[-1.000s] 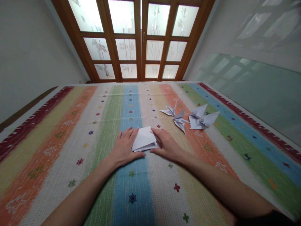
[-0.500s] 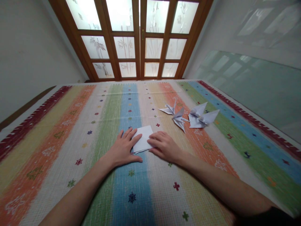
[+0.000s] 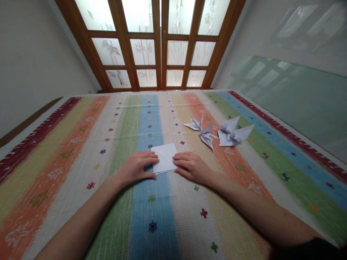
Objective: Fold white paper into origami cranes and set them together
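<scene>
A folded square of white paper [image 3: 165, 159] lies on the striped cloth in front of me, with slightly offset layers showing along its near edge. My left hand [image 3: 139, 164] holds its left edge, fingertips over the top and thumb by the near left corner. On the opposite side, my right hand [image 3: 191, 166] grips the right edge, its fingers together on top and the thumb at the near right corner. The undersides of the fingers are hidden. Beyond my right hand lie folded white paper cranes, two close together [image 3: 207, 136] and a larger one [image 3: 233, 133] to the right.
A tablecloth [image 3: 116, 216] with coloured stripes and small printed figures covers the table. A pale glass-like panel [image 3: 292, 97] leans along the right wall. Wooden doors [image 3: 162, 54] with frosted panes stand behind the table's far edge.
My left hand has drawn back leftward from over the paper, and its spread fingers have come together at the left edge. More of the paper shows. The right hand stays at the right edge.
</scene>
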`<action>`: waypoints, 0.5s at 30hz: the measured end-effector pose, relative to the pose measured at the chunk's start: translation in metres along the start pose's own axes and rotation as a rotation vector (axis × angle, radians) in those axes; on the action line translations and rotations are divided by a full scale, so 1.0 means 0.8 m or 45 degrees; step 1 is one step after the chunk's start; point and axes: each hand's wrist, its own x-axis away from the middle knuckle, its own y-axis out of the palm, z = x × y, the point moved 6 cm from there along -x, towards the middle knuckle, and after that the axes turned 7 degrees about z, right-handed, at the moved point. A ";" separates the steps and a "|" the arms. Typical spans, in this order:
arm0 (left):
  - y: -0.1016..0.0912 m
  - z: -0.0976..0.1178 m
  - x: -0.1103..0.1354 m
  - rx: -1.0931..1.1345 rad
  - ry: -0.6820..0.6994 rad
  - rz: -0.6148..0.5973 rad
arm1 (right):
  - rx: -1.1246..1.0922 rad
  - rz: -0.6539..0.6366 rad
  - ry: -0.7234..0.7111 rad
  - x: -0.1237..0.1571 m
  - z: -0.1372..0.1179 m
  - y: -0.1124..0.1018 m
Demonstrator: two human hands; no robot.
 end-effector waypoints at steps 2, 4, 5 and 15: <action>-0.004 -0.003 0.002 0.025 -0.031 0.016 | -0.013 0.000 -0.012 0.000 0.000 -0.001; -0.006 -0.003 0.003 0.035 -0.023 0.046 | -0.021 0.006 -0.012 0.000 0.000 -0.001; -0.006 -0.002 0.002 0.036 -0.007 0.070 | -0.021 0.007 -0.010 0.000 0.000 -0.001; -0.016 0.033 -0.002 -0.324 0.316 0.433 | 0.051 0.047 -0.068 -0.002 -0.008 -0.003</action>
